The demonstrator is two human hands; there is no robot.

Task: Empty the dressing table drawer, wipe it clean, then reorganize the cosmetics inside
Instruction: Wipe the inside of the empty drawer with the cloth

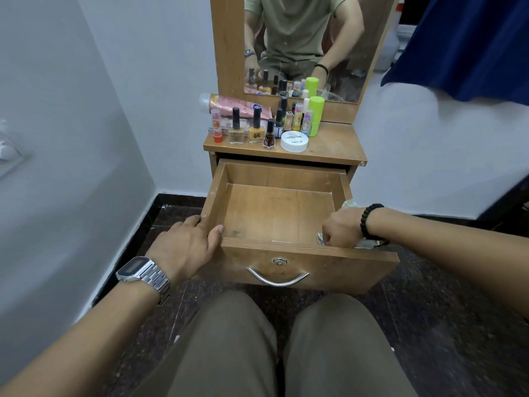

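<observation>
The wooden drawer (277, 173) is pulled out and holds no cosmetics. My left hand (186, 245) grips its front left corner, thumb inside the rim. My right hand (340, 229) is inside the drawer at the front right corner, shut on a pale cloth (320, 238) that is mostly hidden under the fingers. The cosmetics stand on the dressing table top (335, 144): several nail polish bottles (256, 126), a white round jar (294, 141), a green bottle (315, 116), a pink tube (237, 104) and an orange lipstick (216, 126).
A mirror (303, 44) rises behind the table top and reflects a person's torso. White walls close in on the left and right. Blue fabric (463, 44) hangs at the upper right. My knees are just below the drawer's metal handle (277, 277).
</observation>
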